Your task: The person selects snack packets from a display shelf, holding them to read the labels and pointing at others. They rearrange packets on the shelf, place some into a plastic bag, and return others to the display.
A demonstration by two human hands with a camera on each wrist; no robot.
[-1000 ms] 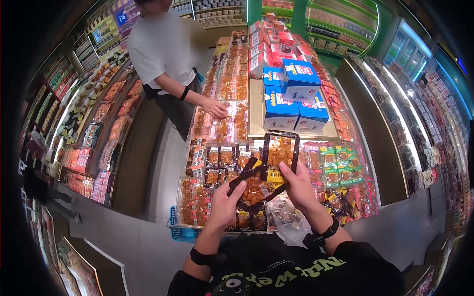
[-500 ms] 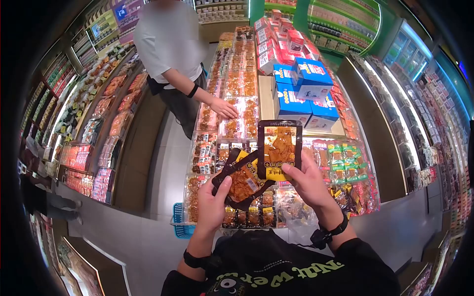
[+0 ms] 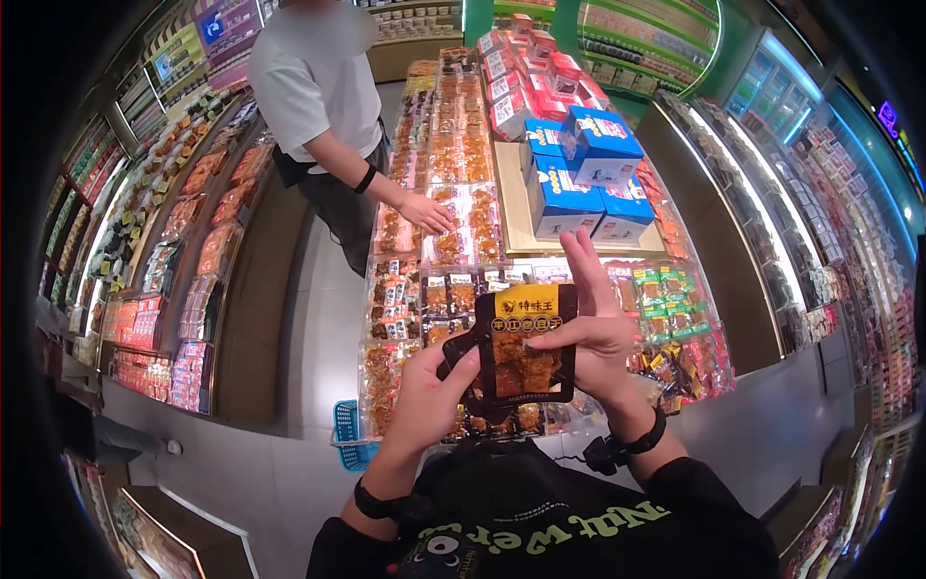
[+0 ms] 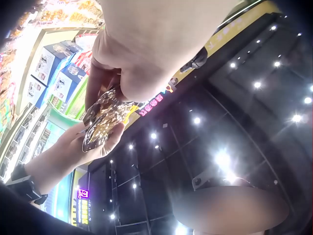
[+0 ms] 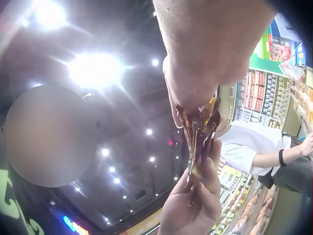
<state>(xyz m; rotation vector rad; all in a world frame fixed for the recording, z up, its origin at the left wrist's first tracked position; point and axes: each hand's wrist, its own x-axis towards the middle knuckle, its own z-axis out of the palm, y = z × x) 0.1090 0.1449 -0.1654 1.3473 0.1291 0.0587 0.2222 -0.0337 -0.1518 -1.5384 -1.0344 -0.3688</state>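
A black-edged snack packet (image 3: 526, 378) with a yellow label and a window onto brown food stands upright above the display, in front of my chest. My right hand (image 3: 606, 349) pinches it at its right side, thumb across the front and two fingers pointing up. My left hand (image 3: 427, 398) grips a second dark packet (image 3: 457, 349), mostly hidden behind the first, with the thumb at its left edge. In the left wrist view the shiny packet back (image 4: 105, 120) lies between both hands. The right wrist view shows the packets (image 5: 198, 134) edge-on.
Below the hands, a long display table holds rows of packaged snacks (image 3: 463, 154). Blue boxes (image 3: 569, 198) and red-white boxes (image 3: 540, 82) stand on it. Across the left side, another person (image 3: 323, 106) reaches onto the packets. A blue basket (image 3: 349, 434) is by the table's near left corner.
The front packet has come down and turned so its yellow label is at the top, now overlapping the second packet. My right hand's fingers have straightened upward.
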